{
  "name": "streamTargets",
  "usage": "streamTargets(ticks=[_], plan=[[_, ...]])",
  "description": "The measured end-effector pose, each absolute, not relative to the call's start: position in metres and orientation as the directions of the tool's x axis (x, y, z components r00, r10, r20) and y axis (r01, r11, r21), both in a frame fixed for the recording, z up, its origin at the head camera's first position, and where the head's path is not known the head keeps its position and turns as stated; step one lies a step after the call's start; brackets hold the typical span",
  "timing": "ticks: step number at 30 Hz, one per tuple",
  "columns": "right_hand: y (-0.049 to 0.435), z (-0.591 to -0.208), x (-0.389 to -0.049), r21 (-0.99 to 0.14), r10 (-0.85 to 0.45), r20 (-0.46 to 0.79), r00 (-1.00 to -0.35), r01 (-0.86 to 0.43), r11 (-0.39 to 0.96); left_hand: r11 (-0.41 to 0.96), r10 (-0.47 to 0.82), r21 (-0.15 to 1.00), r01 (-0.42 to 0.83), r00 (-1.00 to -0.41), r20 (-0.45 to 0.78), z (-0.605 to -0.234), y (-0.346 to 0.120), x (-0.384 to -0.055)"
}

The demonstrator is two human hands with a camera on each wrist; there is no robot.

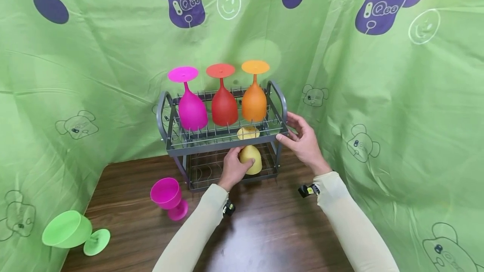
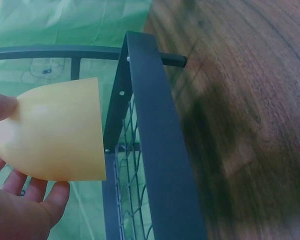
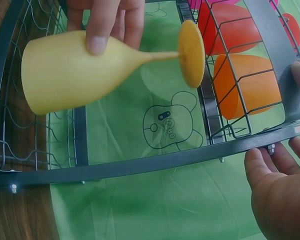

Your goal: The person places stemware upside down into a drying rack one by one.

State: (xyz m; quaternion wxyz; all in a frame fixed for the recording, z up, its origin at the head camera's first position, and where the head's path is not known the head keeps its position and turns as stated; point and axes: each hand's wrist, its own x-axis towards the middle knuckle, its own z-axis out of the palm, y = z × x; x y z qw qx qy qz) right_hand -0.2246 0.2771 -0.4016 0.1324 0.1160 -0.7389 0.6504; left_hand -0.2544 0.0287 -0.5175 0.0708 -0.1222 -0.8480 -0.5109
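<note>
Your left hand pinches the bowl of a matte pale-yellow stemmed goblet, thumb and fingers pressed to opposite sides, at a two-tier dark grey metal dish rack on a dark brown wood-grain table. The goblet is upside down between the two tiers, toward the rack's right end, its round foot uppermost and seen through the upper wires; you cannot tell from these views whether its rim touches the wires below. Your right hand is clamped on the upper tier's right front corner, thumb at the front and fingers round the side, by the curved end handle. Above, three matte tall-stemmed goblets stand inverted in a row on the upper tier: a bright magenta one to the left, a red one in the middle and an orange one to the right. At the table's left, a hot-pink short-stemmed wide cup stands upright near the rack, and a lime-green short-stemmed wide cup stands farther out, well apart from your hands. Behind them hangs a light-green cloth backdrop printed with purple bear heads and white smiling faces.
</note>
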Motion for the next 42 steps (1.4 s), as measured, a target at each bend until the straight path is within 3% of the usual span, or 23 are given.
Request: streamTargets(ticks=[18, 42], plan=[[0.276, -0.405, -0.225, -0.932, 0.011, 0.342, -0.940, -0.338, 0.130, 0.482, 0.188, 0.819, 0.312, -0.949, 0.251, -0.533, 0.058, -0.266], [0.276, -0.407, -0.225, -0.930, 0.008, 0.349, -0.937, -0.345, 0.126, 0.505, 0.206, 0.815, 0.286, -0.956, 0.208, -0.553, 0.057, -0.263]])
